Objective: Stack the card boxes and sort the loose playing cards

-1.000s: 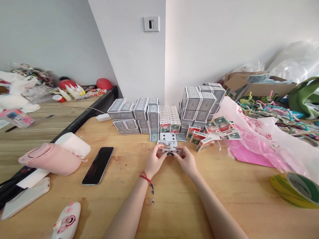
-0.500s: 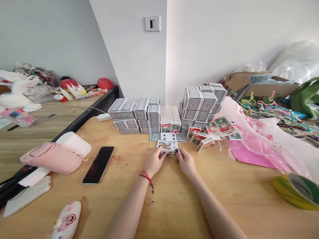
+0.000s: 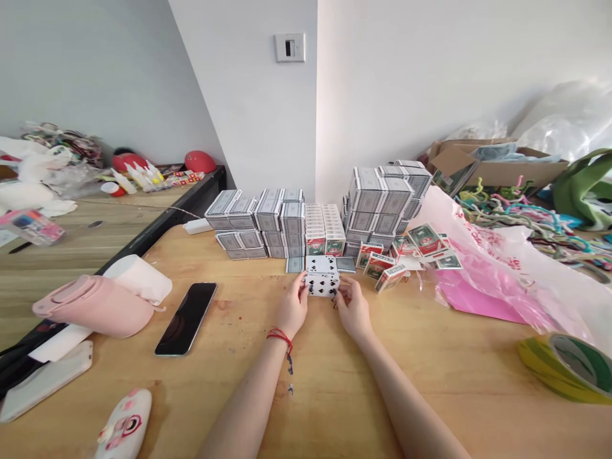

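Note:
Between my hands stands a playing card [image 3: 322, 286] with black spade pips facing me; whether more cards lie behind it I cannot tell. My left hand [image 3: 292, 307], with a red string on the wrist, is closed on its left edge. At the right edge, the fingers of my right hand [image 3: 354, 310] pinch the same card. Just beyond lies another spade card [image 3: 320, 262], flat and face up. Face-down grey-backed cards [image 3: 295, 264] lie to its left, others to its right. Rows of small card boxes [image 3: 315, 224] stand behind.
Blocks of grey card decks [image 3: 236, 223] and a taller stack [image 3: 377, 197] line the wall. Loose red-and-green card boxes [image 3: 380, 262] lie to the right, near a pink plastic bag [image 3: 482, 268] and a tape roll [image 3: 564, 366]. A phone [image 3: 186, 319] and pink cup [image 3: 98, 306] are left.
A face card that showed on the tilted cards is no longer visible; the spade card now faces me more upright. Both hands stay near the same spot, and the view has shifted slightly.

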Demonstrator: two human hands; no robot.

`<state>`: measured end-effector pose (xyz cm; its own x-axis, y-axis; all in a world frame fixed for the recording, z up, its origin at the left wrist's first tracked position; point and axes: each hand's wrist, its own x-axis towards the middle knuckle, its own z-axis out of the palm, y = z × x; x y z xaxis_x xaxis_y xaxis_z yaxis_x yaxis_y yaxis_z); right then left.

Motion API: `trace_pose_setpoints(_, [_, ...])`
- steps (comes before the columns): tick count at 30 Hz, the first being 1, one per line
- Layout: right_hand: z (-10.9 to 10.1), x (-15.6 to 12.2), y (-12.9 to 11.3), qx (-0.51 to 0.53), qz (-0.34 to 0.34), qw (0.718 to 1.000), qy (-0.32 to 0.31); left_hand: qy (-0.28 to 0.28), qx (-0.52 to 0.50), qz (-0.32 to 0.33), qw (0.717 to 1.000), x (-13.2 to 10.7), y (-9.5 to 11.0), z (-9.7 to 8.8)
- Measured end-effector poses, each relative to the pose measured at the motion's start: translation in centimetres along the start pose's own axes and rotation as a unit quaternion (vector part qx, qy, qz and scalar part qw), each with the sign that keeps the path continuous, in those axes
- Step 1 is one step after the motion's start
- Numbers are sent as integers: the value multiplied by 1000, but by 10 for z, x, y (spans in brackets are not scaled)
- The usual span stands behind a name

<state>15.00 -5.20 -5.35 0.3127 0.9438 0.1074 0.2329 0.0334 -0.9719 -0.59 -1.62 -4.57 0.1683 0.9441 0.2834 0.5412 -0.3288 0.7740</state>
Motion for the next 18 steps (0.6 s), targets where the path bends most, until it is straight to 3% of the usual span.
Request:
trace_pose_setpoints(4, [3, 3, 1, -51, -32, 998, 23, 46, -11, -39, 998, 9, -4, 4])
trace_pose_setpoints(9, [5, 5, 2, -174, -104, 979, 12, 87, 84, 22, 992, 12, -1, 5])
trace_pose_setpoints(13, [6, 4, 5, -281, -172, 944, 4, 67, 147, 46, 986, 7, 2, 3])
trace_pose_setpoints(18, [5, 1, 3, -340, -189, 921, -7, 46, 163, 48, 984, 3, 1, 1])
